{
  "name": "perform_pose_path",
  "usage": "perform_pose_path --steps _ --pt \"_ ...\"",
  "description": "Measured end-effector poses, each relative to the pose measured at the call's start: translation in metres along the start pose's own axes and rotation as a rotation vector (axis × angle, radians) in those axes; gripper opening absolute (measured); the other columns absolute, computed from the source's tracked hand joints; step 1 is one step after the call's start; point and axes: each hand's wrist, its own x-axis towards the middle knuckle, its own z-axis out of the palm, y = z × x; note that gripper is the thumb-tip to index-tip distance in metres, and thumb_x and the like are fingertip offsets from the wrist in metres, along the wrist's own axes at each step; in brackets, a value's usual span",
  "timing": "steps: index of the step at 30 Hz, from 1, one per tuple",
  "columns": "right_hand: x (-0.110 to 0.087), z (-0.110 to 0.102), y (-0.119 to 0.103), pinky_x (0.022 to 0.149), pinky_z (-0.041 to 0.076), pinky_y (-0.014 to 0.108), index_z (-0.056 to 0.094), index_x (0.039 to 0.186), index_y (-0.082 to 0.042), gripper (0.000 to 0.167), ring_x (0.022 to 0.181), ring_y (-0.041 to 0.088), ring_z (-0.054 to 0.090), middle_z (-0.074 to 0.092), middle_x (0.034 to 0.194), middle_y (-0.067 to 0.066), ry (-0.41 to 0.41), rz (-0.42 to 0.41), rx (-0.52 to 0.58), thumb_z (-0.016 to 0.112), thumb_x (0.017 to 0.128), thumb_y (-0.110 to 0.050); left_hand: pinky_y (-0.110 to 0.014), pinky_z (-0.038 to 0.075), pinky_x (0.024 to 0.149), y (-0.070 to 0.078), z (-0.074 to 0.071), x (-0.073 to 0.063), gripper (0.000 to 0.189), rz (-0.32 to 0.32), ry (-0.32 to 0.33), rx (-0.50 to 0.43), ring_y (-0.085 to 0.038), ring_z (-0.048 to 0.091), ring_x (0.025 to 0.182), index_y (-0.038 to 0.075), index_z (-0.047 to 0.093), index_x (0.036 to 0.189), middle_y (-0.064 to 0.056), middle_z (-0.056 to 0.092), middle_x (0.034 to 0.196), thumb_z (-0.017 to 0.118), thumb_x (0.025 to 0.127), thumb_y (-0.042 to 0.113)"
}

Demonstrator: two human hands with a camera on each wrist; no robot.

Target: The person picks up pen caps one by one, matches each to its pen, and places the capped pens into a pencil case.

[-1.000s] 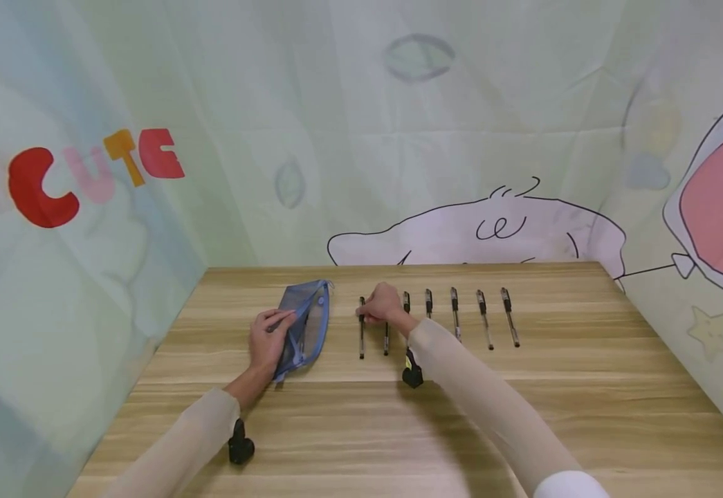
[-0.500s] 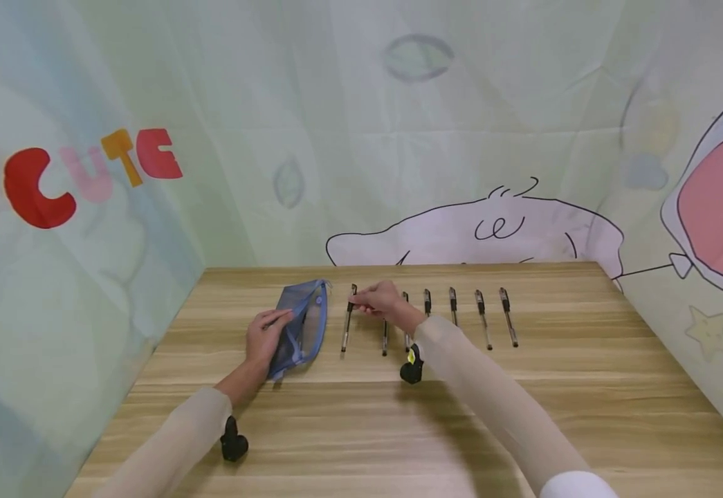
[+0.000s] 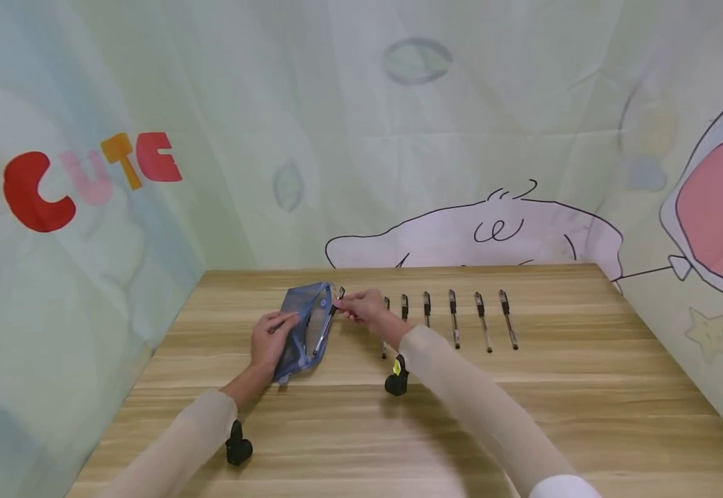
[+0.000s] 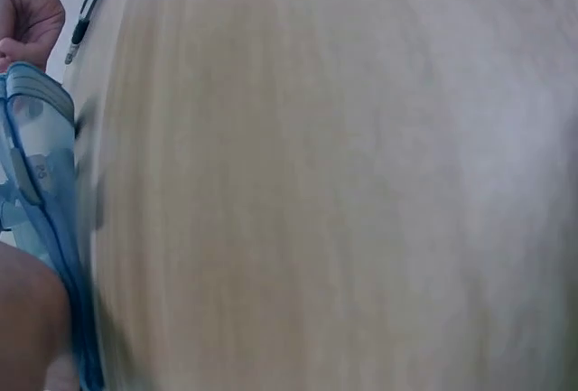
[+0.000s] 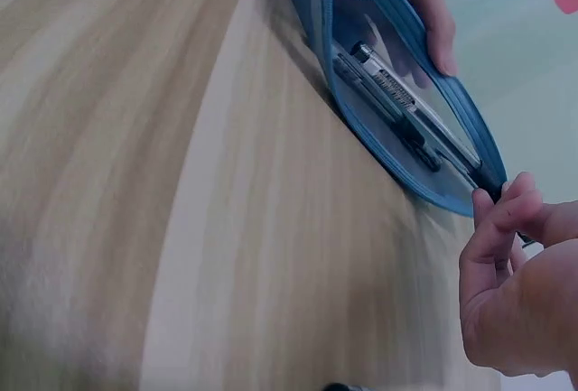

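Note:
A blue mesh zip pouch (image 3: pixel 295 302) lies left of centre on the table, its mouth spread towards the right. My left hand (image 3: pixel 268 346) pinches the pouch's left edge between thumb and fingers. Between its thumb and fingertips, my right hand (image 3: pixel 364 306) grips a clear-barrelled pen (image 3: pixel 322 335) by its black end. That pen slants across the pouch's mouth; the right wrist view shows its clear barrel (image 5: pixel 424 118) within the opening. Beside it, another pen (image 5: pixel 375 93) rests inside the pouch. Part of my left hand is hidden behind the pouch there.
Several similar pens (image 3: pixel 454 319) with black caps lie in a row to the right, the nearest ones partly behind my right hand and wrist. Wood-grain table (image 3: pixel 349 436) spreads below. A printed curtain (image 3: pixel 243 173) hangs along the back and sides.
My right hand has picked up the leftmost pen of the row and carried it left to the pouch's mouth, tilting it. My left hand has kept its hold on the pouch.

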Motion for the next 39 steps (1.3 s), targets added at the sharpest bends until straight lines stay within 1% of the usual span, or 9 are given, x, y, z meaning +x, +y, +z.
perform_pose_path --steps 6,10,14,19,24,28,33,36,39 --pt "0.001 0.012 0.007 0.047 0.044 0.013 0.069 0.117 0.011 0.028 0.051 0.002 0.053 0.073 0.073 0.006 0.002 0.039 -0.009 0.072 0.093 -0.003 -0.025 0.042 0.100 -0.004 0.002 0.003 0.023 -0.003 0.001 0.061 -0.024 0.059 0.112 -0.003 0.077 0.107 -0.022 0.069 0.118 0.078 0.089 0.011" --pt "-0.001 0.021 0.011 0.045 0.043 0.012 0.067 0.117 0.012 0.028 0.049 0.000 0.052 0.069 0.068 0.002 -0.001 0.051 -0.021 0.071 0.094 -0.002 -0.025 0.040 0.101 -0.004 0.002 0.004 0.025 -0.026 -0.011 0.029 -0.025 0.058 0.114 -0.004 0.075 0.110 -0.023 0.068 0.121 0.077 0.089 0.009" --pt "-0.002 0.031 0.013 0.044 0.044 0.013 0.068 0.110 0.012 0.021 0.047 0.001 0.053 0.067 0.065 0.002 0.024 0.038 -0.036 0.072 0.092 0.002 -0.026 0.040 0.101 -0.005 0.004 0.004 0.026 -0.033 -0.011 0.014 -0.028 0.058 0.115 -0.004 0.075 0.111 -0.023 0.067 0.121 0.077 0.090 0.010" --pt "-0.001 0.042 0.015 0.043 0.047 0.014 0.068 0.103 0.013 0.016 0.046 0.004 0.056 0.071 0.069 0.011 0.049 0.014 -0.058 0.072 0.090 0.005 -0.026 0.040 0.102 -0.005 0.004 0.003 0.025 -0.028 0.000 0.018 -0.026 0.059 0.113 -0.004 0.075 0.110 -0.023 0.068 0.120 0.077 0.090 0.010" --pt "-0.001 0.053 0.017 0.041 0.047 0.013 0.070 0.101 0.013 0.014 0.043 0.003 0.055 0.076 0.080 0.024 0.078 -0.021 -0.137 0.073 0.089 0.005 -0.022 0.040 0.098 -0.005 0.003 0.002 0.023 -0.025 0.008 0.024 -0.015 0.058 0.106 -0.002 0.076 0.110 -0.021 0.068 0.118 0.076 0.090 0.011" --pt "-0.001 0.058 0.015 0.039 0.045 0.013 0.071 0.101 0.013 0.014 0.041 0.002 0.053 0.070 0.065 0.013 0.086 -0.033 -0.186 0.073 0.090 0.005 -0.020 0.040 0.096 -0.004 0.003 0.002 0.022 -0.013 0.015 0.020 -0.009 0.056 0.102 -0.002 0.077 0.109 -0.020 0.069 0.117 0.077 0.090 0.010" --pt "0.000 0.065 0.015 0.037 0.043 0.013 0.074 0.100 0.011 0.012 0.038 0.002 0.051 0.059 0.053 0.001 0.113 -0.016 -0.211 0.073 0.089 0.005 -0.024 0.040 0.098 -0.004 0.003 0.000 0.024 -0.024 0.003 0.029 -0.016 0.057 0.107 -0.001 0.077 0.110 -0.020 0.068 0.118 0.076 0.091 0.013" --pt "0.000 0.070 0.016 0.038 0.044 0.013 0.074 0.100 0.011 0.013 0.038 0.001 0.052 0.068 0.058 0.009 0.120 -0.014 -0.193 0.072 0.088 0.006 -0.023 0.040 0.098 -0.003 0.003 -0.001 0.025 -0.027 -0.002 0.045 -0.017 0.057 0.108 -0.001 0.077 0.111 -0.019 0.068 0.118 0.076 0.092 0.015" --pt "-0.002 0.072 0.016 0.039 0.046 0.013 0.073 0.104 0.012 0.016 0.039 0.002 0.053 0.076 0.074 0.021 0.108 -0.031 -0.200 0.071 0.090 0.006 -0.020 0.040 0.095 -0.003 0.002 -0.001 0.024 -0.018 0.006 0.045 -0.013 0.057 0.105 -0.001 0.077 0.110 -0.020 0.068 0.117 0.076 0.091 0.014"
